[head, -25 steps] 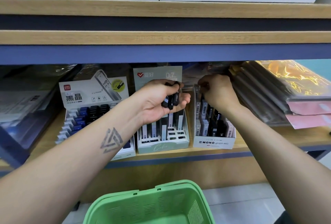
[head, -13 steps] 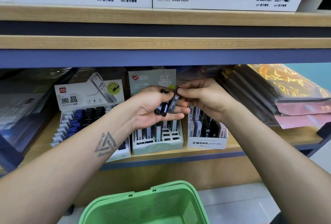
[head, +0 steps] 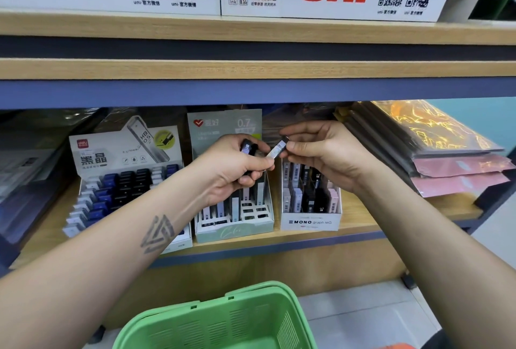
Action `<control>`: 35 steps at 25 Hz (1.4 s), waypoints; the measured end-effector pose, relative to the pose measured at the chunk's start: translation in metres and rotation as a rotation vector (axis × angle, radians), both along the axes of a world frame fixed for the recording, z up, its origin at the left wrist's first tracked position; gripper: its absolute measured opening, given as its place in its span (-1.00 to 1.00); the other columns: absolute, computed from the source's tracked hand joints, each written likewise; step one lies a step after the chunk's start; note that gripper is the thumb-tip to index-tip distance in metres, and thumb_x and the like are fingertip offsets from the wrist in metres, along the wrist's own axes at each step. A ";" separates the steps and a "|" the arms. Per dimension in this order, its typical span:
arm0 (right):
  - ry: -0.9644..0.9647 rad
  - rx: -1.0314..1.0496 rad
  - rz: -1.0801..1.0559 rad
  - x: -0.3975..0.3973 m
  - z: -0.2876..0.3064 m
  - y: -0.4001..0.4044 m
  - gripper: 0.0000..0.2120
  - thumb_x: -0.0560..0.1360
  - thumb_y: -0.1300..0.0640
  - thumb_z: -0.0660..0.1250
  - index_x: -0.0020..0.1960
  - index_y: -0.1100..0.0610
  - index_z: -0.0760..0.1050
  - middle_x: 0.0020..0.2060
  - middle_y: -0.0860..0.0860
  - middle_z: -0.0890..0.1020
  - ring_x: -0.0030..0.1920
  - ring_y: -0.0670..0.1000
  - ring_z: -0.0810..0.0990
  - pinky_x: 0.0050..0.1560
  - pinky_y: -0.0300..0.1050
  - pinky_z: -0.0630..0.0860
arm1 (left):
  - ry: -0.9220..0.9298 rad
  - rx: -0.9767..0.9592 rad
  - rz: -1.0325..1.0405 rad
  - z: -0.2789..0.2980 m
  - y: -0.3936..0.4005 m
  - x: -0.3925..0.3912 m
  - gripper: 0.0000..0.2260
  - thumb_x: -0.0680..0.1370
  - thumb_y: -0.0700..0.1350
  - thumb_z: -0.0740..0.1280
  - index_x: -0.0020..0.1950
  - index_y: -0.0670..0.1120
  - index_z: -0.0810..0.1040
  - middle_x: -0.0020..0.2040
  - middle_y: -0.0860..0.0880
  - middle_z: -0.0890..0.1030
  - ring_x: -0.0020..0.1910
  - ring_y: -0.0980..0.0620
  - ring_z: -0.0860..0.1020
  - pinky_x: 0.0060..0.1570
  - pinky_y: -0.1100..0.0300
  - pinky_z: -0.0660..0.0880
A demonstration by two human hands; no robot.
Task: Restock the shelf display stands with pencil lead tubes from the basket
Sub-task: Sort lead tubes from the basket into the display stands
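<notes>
The right hand (head: 332, 156) pinches one lead tube (head: 277, 149) between thumb and forefinger, just above the white MONO stand (head: 310, 221); the tube is tilted, dark cap uppermost. The left hand (head: 237, 172) is closed round a small bundle of spare tubes (head: 248, 147), hovering over the green stand (head: 234, 230). The two hands sit close together, nearly touching at the fingertips. In my judgement the step in hand is seating the single tube: it should be turned upright, lined up with a free slot and lowered straight, without knocking its neighbours. The MONO stand looks nearly full of white, black and pink tubes; a free slot cannot be made out from here. The green stand has several open slots at front right and a few pale tubes behind. The left stand (head: 92, 203) holds rows of blue, black and white tubes. The basket (head: 223, 318) sits below the shelf; its contents are out of view.
</notes>
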State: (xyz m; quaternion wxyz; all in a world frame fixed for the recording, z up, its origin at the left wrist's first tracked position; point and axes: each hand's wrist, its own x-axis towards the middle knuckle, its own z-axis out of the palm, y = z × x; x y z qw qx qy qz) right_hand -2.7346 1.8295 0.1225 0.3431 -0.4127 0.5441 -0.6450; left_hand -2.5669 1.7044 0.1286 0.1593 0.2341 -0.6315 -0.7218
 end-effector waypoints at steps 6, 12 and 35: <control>0.006 0.011 -0.086 -0.009 0.002 0.016 -0.77 0.46 0.41 0.42 0.10 0.27 0.65 -0.04 0.28 0.71 -0.07 0.14 0.73 -0.05 -0.16 0.66 | -0.021 -0.132 0.007 -0.001 0.010 -0.007 -0.77 0.48 -0.43 0.43 0.10 -0.24 0.57 -0.02 -0.37 0.65 -0.48 0.11 0.43 -0.60 0.34 0.28; 0.339 0.006 -0.385 -0.026 0.015 0.024 -0.74 0.42 0.33 0.53 0.09 0.18 0.64 -0.07 0.10 0.74 -0.05 0.10 0.74 0.01 0.03 0.67 | 0.008 -0.078 0.118 0.000 0.019 -0.020 -0.89 0.56 -0.37 0.37 0.07 -0.28 0.56 -0.18 -0.20 0.62 -0.51 0.11 0.42 -0.60 0.33 0.27; 1.219 0.348 -0.629 -0.030 -0.022 -0.031 -0.84 0.56 0.29 0.37 0.10 0.21 0.68 0.02 0.13 0.71 0.01 0.11 0.67 0.08 -0.05 0.60 | 0.024 0.117 0.078 0.004 0.002 -0.007 -0.91 0.63 -0.36 0.21 0.13 -0.29 0.42 -0.16 -0.32 0.63 -0.45 0.03 0.39 -0.58 0.30 0.23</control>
